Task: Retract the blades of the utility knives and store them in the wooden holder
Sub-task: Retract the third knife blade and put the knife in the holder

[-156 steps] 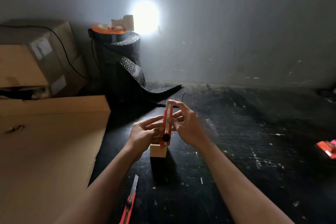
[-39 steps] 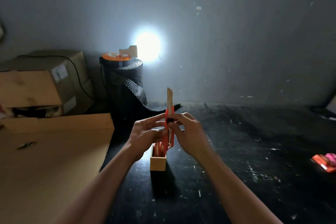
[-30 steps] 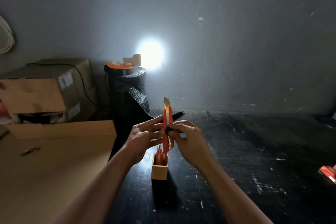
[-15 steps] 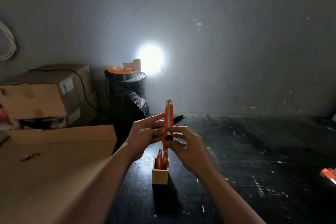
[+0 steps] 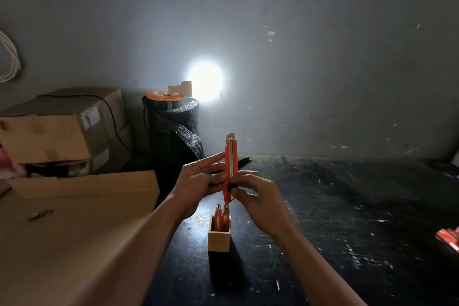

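An orange utility knife [image 5: 231, 159] stands upright between both hands, its blade drawn back so only the metal tip shows at the top. My left hand [image 5: 198, 179] grips its body from the left. My right hand [image 5: 258, 196] holds the lower end, thumb on the black slider. Directly below sits the small wooden holder [image 5: 219, 238] on the dark table [image 5: 347, 206], with two orange knives [image 5: 221, 215] standing inside it.
A large flat cardboard sheet [image 5: 62, 231] lies at the left, with stacked cardboard boxes [image 5: 62, 129] behind it. A black mesh roll [image 5: 175, 129] topped by an orange reel stands near a bright light. An orange object [image 5: 449, 242] lies at the right edge.
The long exposed blade has slid back into the knife body as my right thumb moved the slider down. Another knife from the table now stands in the holder.
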